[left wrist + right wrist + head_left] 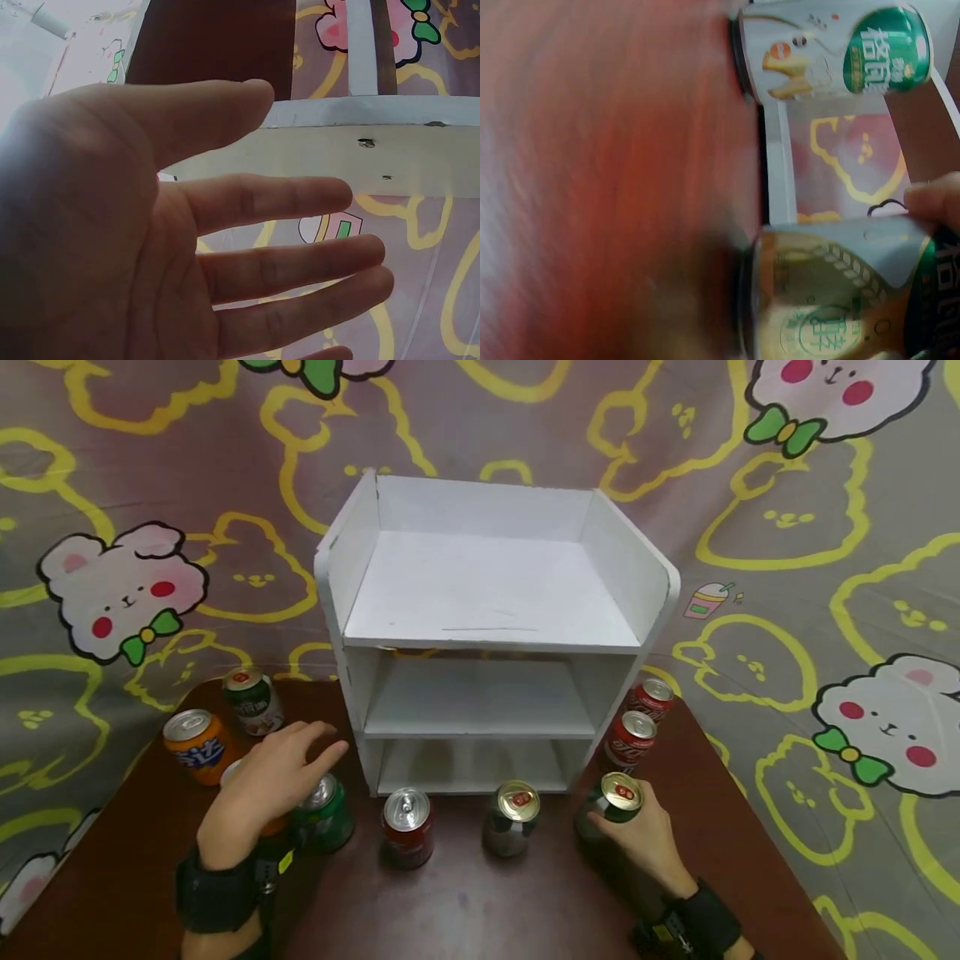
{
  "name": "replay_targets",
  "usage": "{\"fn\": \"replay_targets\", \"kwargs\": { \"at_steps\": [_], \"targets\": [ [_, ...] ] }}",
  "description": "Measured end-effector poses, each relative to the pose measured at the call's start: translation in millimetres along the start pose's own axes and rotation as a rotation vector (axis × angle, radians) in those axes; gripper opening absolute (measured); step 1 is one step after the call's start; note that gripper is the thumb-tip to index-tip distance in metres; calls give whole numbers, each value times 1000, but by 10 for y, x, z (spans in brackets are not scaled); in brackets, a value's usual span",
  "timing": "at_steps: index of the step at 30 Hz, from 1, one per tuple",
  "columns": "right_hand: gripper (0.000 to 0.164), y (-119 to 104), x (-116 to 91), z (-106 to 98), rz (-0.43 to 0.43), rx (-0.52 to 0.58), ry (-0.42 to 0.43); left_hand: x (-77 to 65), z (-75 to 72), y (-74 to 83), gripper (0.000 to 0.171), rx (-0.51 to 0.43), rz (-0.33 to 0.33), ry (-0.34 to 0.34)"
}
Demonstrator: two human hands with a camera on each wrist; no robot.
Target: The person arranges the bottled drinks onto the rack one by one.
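Observation:
My right hand (648,843) grips a green-and-white drink can (620,797) with a gold lid, at the right front of the white shelf. In the right wrist view, the gripped can (825,292) stands near a matching can (829,56). My left hand (262,785) is held over the cans at the left, with its fingers extended and spread; the left wrist view shows nothing in the palm. Beside it stands a green can (330,818), and an orange can is mostly hidden beneath. A dark red can (407,835) stands between the hands.
A white shelf unit (491,731) with bare tiers stands at the back of the brown table (450,914). Two red cans (632,737) flank its right side. At the far left are an orange can (201,747) and a green-topped can (253,700). Patterned cloth (750,652) hangs behind.

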State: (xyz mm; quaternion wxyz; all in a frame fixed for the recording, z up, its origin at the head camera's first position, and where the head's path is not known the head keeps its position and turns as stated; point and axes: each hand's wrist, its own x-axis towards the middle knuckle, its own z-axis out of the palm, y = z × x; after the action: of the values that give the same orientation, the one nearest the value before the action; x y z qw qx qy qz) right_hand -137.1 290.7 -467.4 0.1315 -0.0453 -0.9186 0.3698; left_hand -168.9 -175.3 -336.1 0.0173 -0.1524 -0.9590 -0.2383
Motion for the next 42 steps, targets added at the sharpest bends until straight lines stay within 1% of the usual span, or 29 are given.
{"fn": "replay_targets", "kwargs": {
  "at_steps": [5,8,13,15,18,21,23,29,34,39,42],
  "targets": [
    [70,-100,81,-85,-95,47,-38,-26,-16,-7,58,2,7,-9],
    [69,-203,132,-178,-148,93,-61,-39,-10,-22,59,4,2,-32],
    [69,-408,224,-349,-226,147,-131,-81,13,-44,61,13,-17,-66],
    [70,-496,253,-421,-243,164,-160,-97,23,-46,62,13,-20,-76],
    [75,-629,286,-528,-245,165,-183,-106,37,-42,63,15,-18,-73],
    [79,-757,310,-623,-254,150,-192,-105,41,-23,63,19,-9,-71],
    [80,-831,326,-683,-283,147,-194,-99,41,-2,62,13,1,-72],
    [72,-1033,401,-851,-422,161,-209,-74,52,55,58,2,27,-72],
    [71,-1252,475,-976,-523,161,-224,-61,75,68,56,10,34,-83],
    [71,-1497,557,-1040,-626,153,-213,-56,94,80,62,-18,23,-123],
    [72,-1628,601,-1064,-669,156,-215,-53,109,110,65,-32,20,-140]
  ]
}}
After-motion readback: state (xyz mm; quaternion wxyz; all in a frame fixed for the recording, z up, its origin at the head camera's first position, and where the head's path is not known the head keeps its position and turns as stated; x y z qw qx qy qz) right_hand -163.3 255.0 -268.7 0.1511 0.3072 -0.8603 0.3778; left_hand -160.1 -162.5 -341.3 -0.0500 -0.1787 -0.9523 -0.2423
